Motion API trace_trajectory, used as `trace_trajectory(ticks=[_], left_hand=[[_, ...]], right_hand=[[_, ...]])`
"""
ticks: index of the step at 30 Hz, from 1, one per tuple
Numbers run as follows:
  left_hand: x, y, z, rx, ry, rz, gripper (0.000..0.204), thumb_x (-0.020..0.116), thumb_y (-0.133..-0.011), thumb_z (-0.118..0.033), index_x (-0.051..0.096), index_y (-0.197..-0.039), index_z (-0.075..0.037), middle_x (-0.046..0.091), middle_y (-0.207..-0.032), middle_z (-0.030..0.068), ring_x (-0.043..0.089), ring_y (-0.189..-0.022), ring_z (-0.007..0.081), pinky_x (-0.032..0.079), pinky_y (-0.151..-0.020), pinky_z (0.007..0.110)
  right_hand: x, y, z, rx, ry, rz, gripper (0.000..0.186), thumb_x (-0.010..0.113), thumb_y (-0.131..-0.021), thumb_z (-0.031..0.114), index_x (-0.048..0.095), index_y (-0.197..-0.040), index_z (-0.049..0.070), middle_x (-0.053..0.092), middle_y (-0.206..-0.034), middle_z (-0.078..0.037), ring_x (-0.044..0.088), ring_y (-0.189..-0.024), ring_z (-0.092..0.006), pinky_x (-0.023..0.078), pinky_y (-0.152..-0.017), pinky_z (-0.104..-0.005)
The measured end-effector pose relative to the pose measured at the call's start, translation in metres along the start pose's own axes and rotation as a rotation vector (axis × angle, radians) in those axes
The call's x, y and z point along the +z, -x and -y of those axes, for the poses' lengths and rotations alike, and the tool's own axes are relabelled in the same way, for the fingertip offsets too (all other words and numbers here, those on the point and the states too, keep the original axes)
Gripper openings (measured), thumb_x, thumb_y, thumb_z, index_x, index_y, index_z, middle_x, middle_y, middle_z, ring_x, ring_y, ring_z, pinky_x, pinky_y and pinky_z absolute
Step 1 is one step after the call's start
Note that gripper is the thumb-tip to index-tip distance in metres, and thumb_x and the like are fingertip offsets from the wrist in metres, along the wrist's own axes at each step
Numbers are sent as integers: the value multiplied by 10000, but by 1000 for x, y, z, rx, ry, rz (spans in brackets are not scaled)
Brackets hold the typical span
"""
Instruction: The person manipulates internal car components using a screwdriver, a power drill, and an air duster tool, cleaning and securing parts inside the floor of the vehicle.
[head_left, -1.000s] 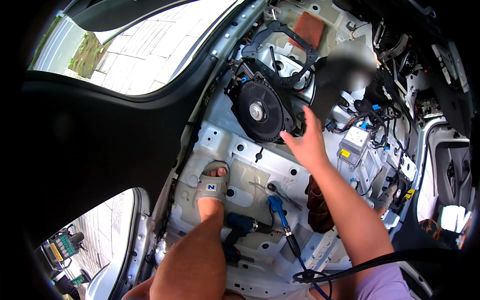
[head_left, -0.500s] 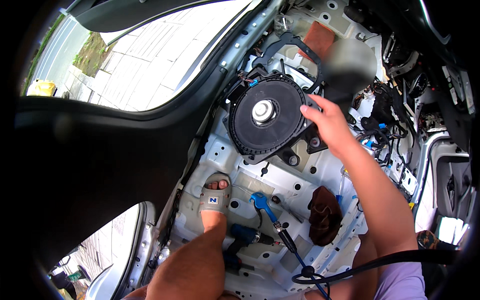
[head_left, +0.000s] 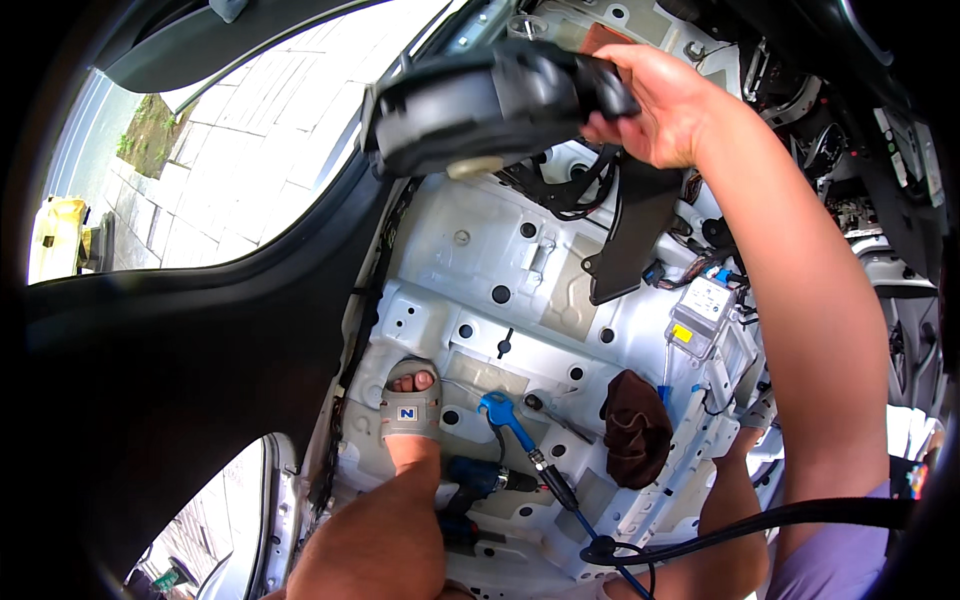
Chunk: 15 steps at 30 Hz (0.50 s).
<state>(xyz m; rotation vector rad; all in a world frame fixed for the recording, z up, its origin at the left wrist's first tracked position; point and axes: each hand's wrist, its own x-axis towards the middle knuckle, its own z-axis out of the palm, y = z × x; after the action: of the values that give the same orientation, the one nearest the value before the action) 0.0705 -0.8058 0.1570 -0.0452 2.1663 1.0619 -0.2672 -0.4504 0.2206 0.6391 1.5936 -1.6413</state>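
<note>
our right hand (head_left: 662, 105), fingers curled round the black speaker's edge (head_left: 470, 105), now lifted and tilted, bare metal floor (head_left: 450, 255), car interior (head_left: 200, 350)

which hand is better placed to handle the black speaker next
Likely the right: the right hand grips the black speaker by one end, holding it above the metal floor. The left hand is out of view.

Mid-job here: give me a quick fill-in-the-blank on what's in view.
1. The ____ hand holds the black speaker unit.
2. The crumpled cloth is dark ____.
3. The silver box bears a white label and a small ____ one.

Missing words: right; brown; yellow.
</note>
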Motion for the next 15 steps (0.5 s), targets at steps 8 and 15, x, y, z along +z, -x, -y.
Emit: trace_trajectory(ticks=[8, 15], left_hand=[[27, -14, 57, -55, 9, -14, 655, 610, -894, -8, 439, -1524, 54, 612, -1417, 251, 585, -1353, 353, 470, -1130, 402], [40, -18, 84, -80, 17, -22, 619, 605, -906, -21, 451, -1502, 42, 616, -1399, 243, 591, -1335, 354, 475, -1118, 410]], right_hand=[[-7, -52, 66, 199, -4, 172, 432, 554, -1059, 428, 673, -1057, 12, 747, -916, -227, 756, -655, -243, 606, -469, -269], [-2, -55, 53, -89, 6, 54, 371, 609, -1030, 365, 675, -1082, 4, 756, -918, -184, 766, -737, -234, 675, -663, -318]])
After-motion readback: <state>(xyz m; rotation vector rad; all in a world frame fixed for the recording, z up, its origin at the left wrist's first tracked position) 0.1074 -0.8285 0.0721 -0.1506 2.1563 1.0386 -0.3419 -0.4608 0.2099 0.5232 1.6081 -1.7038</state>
